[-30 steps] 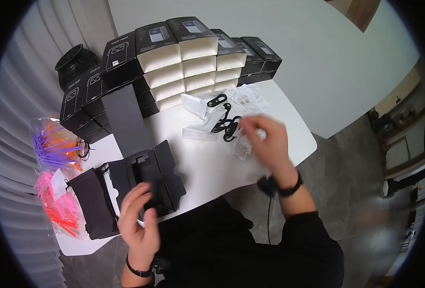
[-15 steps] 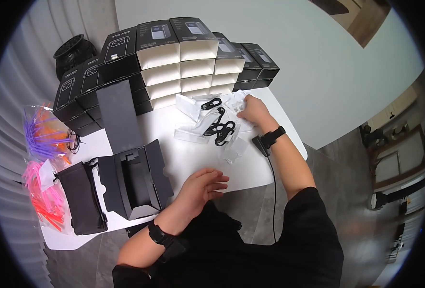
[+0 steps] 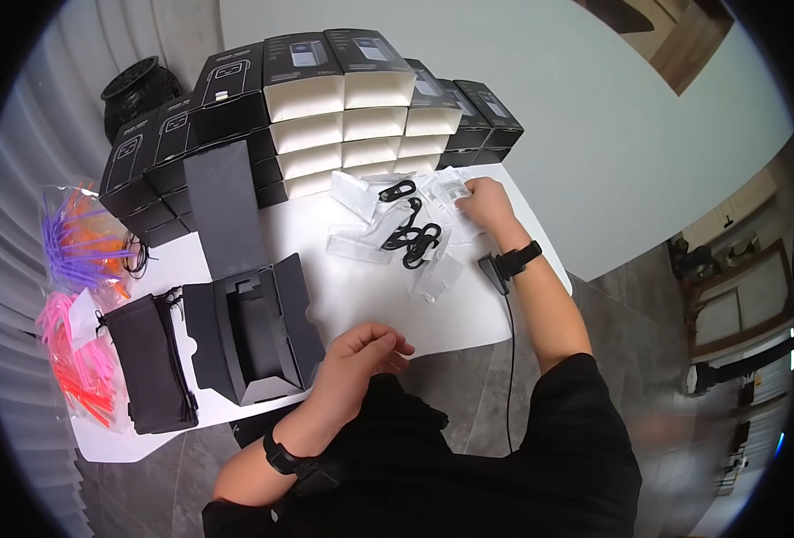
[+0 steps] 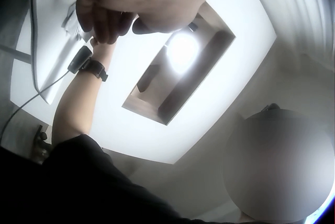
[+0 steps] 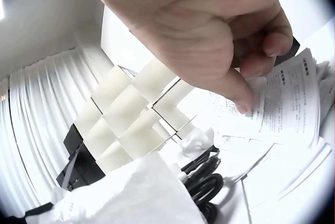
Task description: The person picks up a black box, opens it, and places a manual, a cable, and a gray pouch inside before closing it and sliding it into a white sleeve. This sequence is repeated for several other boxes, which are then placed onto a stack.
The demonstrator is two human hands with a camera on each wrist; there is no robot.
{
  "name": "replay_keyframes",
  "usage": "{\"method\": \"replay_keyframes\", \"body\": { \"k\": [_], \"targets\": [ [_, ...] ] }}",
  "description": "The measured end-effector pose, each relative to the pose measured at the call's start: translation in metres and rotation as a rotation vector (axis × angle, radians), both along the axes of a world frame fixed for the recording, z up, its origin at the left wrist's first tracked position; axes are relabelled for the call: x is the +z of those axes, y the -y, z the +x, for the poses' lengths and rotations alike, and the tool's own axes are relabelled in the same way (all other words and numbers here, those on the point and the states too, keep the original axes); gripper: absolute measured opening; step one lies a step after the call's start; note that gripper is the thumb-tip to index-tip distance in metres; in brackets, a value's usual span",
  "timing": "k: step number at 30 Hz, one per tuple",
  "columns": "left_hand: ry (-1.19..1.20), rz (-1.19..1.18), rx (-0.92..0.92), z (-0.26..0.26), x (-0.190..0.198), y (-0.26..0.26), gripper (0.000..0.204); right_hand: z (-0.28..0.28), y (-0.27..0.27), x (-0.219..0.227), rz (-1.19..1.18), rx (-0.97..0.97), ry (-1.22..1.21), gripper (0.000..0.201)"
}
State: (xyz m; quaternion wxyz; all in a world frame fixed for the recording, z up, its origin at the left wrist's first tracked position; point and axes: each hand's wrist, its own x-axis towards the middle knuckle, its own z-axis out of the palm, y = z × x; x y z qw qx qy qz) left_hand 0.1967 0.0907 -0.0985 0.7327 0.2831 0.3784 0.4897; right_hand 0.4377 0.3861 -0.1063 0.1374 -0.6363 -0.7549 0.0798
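Observation:
My right hand [image 3: 489,204] is at the printed leaflets [image 3: 448,186] on the right of the white table. In the right wrist view, the thumb and curled fingers of that hand [image 5: 230,41] pinch the edge of a folded leaflet [image 5: 293,98], whose pages stand partly raised. Black cables [image 3: 412,247] and clear plastic sleeves [image 3: 358,244] lie to its left. Held above the front table edge, my left hand [image 3: 361,363] has loosely bent fingers and nothing in it. An open black box [image 3: 258,336] stands to that hand's left.
Stacked black boxes [image 3: 306,56], several with white open ends, line the table's back. A dark grey panel [image 3: 227,206] stands behind the open box. Dark pouches [image 3: 151,363] and bags of purple [image 3: 74,251] and pink straws [image 3: 79,350] fill the left side. A cord hangs from my right wrist.
My right hand has moved from above the cables to the leaflets and taken hold of one. My left hand has moved right, away from the open box.

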Motion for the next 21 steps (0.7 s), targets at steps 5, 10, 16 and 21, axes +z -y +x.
{"method": "replay_keyframes", "body": {
  "k": [5, 10, 16, 21],
  "targets": [
    [-0.101, 0.032, 0.008, -0.007, -0.004, 0.012, 0.017, -0.002, 0.011, -0.002, 0.085, -0.037, -0.013, 0.024],
    [-0.138, 0.089, 0.018, -0.015, -0.001, 0.021, 0.017, -0.003, 0.022, 0.013, 0.061, -0.024, -0.053, 0.025],
    [-0.192, 0.313, 0.197, -0.038, 0.026, 0.025, 0.015, -0.033, 0.074, 0.075, -0.074, 0.201, -0.822, 0.018],
    [-0.641, 0.602, 0.443, -0.055, 0.074, 0.016, 0.032, -0.091, 0.156, 0.136, -0.376, 0.47, -0.93, 0.021]
  ]
}}
